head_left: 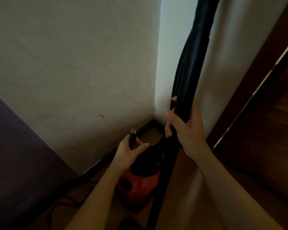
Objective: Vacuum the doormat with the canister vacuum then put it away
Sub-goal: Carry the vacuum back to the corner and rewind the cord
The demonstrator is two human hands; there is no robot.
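A red and black canister vacuum (140, 180) sits on the floor in a wall corner. Its black wand and ribbed hose (194, 60) stand upright against the white wall, reaching past the top of the frame. My right hand (184, 128) is wrapped around the wand and hose at about mid height. My left hand (130, 150) holds the vacuum's black power plug (133, 136), its two metal prongs pointing up, just above the canister. The doormat is not in view.
White walls meet in a corner (154, 113) with a dark baseboard. A dark brown wooden door (256, 130) stands at the right. A dark purple surface (15, 155) fills the lower left. A thin black cable (68, 201) lies on the brown floor.
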